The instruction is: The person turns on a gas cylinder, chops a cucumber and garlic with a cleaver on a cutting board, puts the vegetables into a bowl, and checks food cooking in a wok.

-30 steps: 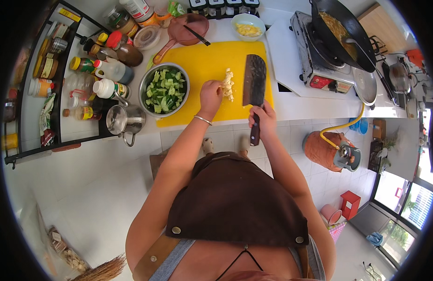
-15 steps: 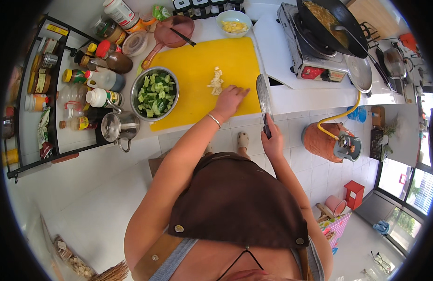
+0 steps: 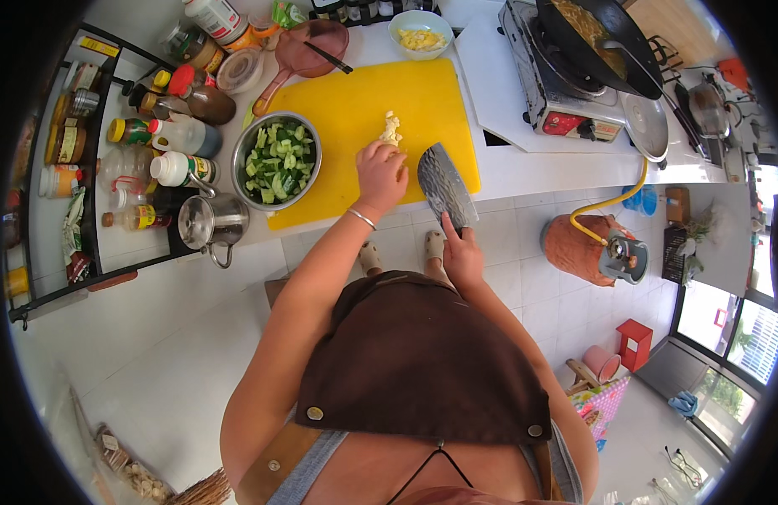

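Gripping handle of broad dark steel cleaver (image 3: 445, 187), right hand (image 3: 462, 255) closed around it at near edge of yellow plastic cutting board (image 3: 355, 101); blade lies over board's near right corner, flat side facing up

Left hand (image 3: 380, 172) on board, fingers curled down onto small pile of pale chopped pieces (image 3: 392, 129), touching it; cannot tell if it pinches any

Round steel bowl of green chopped vegetable (image 3: 277, 160) sits on board's left edge

Small white bowl with yellow pieces (image 3: 420, 29) just beyond board's far edge
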Available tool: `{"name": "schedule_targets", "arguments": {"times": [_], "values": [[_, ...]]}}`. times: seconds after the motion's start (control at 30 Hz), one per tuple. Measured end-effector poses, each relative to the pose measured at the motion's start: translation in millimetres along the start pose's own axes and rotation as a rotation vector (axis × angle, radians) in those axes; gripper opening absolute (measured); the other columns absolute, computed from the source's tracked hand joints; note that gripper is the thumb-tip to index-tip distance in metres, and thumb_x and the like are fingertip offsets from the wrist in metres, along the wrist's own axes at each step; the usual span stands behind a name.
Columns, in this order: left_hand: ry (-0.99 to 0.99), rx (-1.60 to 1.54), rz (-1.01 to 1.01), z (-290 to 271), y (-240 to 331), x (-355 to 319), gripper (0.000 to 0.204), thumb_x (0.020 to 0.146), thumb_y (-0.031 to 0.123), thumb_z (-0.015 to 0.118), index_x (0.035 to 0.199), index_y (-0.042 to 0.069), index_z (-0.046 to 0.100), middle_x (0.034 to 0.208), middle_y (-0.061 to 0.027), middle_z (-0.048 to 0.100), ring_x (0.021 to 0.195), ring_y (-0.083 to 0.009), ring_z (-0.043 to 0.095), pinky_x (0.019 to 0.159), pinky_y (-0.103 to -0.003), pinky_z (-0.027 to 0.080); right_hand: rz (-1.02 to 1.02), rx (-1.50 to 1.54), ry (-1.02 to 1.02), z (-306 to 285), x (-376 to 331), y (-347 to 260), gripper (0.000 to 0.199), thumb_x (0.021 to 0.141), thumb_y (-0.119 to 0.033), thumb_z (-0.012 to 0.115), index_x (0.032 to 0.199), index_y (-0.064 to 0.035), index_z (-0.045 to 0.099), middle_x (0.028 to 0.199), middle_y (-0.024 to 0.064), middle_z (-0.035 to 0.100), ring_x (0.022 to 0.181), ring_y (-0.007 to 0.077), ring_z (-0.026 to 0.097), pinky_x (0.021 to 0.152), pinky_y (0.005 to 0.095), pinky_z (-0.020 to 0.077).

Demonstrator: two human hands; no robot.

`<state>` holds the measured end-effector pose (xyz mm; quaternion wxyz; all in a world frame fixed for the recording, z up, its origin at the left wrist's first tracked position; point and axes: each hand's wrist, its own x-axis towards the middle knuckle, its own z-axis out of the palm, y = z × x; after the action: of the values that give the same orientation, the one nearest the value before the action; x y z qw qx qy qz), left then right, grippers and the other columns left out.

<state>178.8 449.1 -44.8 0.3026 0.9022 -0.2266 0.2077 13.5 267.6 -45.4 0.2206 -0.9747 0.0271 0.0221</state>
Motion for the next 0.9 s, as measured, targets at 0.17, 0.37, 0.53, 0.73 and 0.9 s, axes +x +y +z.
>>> {"name": "schedule_targets", "arguments": {"times": [0.17,0.37,0.53,0.73,0.9], "values": [[0.079,-0.01,-0.044,-25.5,-14.6,-26.6,0.014,0.072,0.007,0.07,0.086,0.011,0.068,0.1,-0.0038,0.063,0.103,-0.0289,0.054,0.09,-0.044,0.039,0.014,-0.025,-0.07,-7.6,8.6,-4.7,0.061,0.084,-0.006,0.053,0.142,-0.0228,0.045,0.097,0.0206,0.05,0.073,0.0385,0.059,0.061,0.0461,0.0513],[0.133,-0.05,-0.111,-55.8,-22.9,-61.2,0.013,0.071,0.007,0.068,0.083,0.01,0.066,0.099,-0.0034,0.063,0.102,-0.0284,0.054,0.09,-0.044,0.038,0.027,0.02,0.186,-26.5,9.1,-37.9,0.069,0.084,-0.005,0.052,0.147,-0.0271,0.036,0.101,0.0216,0.051,0.074,0.0387,0.06,0.063,0.0465,0.0515],[0.073,-0.097,-0.124,-67.5,-20.9,-89.0,0.01,0.073,0.008,0.068,0.082,0.01,0.066,0.097,-0.0039,0.064,0.1,-0.0282,0.056,0.088,-0.043,0.039,0.217,-0.187,-0.273,22.7,19.8,-28.6,0.077,0.085,-0.006,0.05,0.151,-0.0346,0.023,0.097,0.0221,0.054,0.073,0.039,0.062,0.064,0.0477,0.0519],[0.08,-0.134,-0.093,-78.2,-23.8,-93.3,0.01,0.073,0.008,0.068,0.083,0.01,0.066,0.095,-0.0042,0.065,0.098,-0.028,0.057,0.087,-0.043,0.04,0.177,-0.142,-0.229,25.1,24.4,-20.5,0.079,0.083,-0.005,0.051,0.15,-0.0356,0.025,0.09,0.0225,0.06,0.074,0.0394,0.063,0.068,0.0461,0.0527],[0.098,-0.158,-0.073,-88.6,-31.9,-99.6,0.009,0.074,0.007,0.068,0.083,0.009,0.066,0.092,-0.0043,0.065,0.094,-0.0287,0.058,0.084,-0.042,0.042,0.101,0.536,-0.036,-1.3,22.8,-11.4,0.074,0.081,0.0,0.053,0.147,-0.0287,0.036,0.097,0.0136,0.066,0.076,0.024,0.061,0.077,0.0343,0.0515]]}}
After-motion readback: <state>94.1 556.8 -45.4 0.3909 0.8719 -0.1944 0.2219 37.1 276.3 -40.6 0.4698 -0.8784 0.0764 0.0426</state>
